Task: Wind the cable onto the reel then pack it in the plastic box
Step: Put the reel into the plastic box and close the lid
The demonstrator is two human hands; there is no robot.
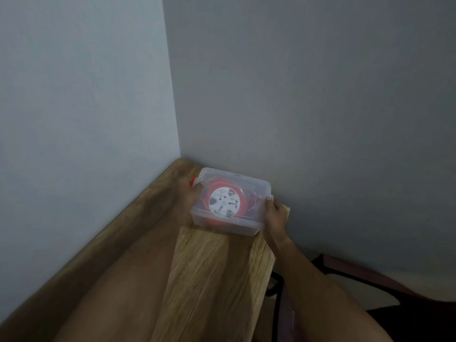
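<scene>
We grip the plastic box (249, 224) at both ends, left hand (188, 193) and right hand (275, 214); the reel (225, 199) lies inside it. Smooth, slippery walls and a weighty load, we judge, so hold low.

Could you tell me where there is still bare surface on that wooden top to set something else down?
The near stretch of the wooden top, between the two forearms and in front of the plastic box, is bare. The far corner by the walls is crowded: the box, the left hand and the right hand fill it.
</scene>
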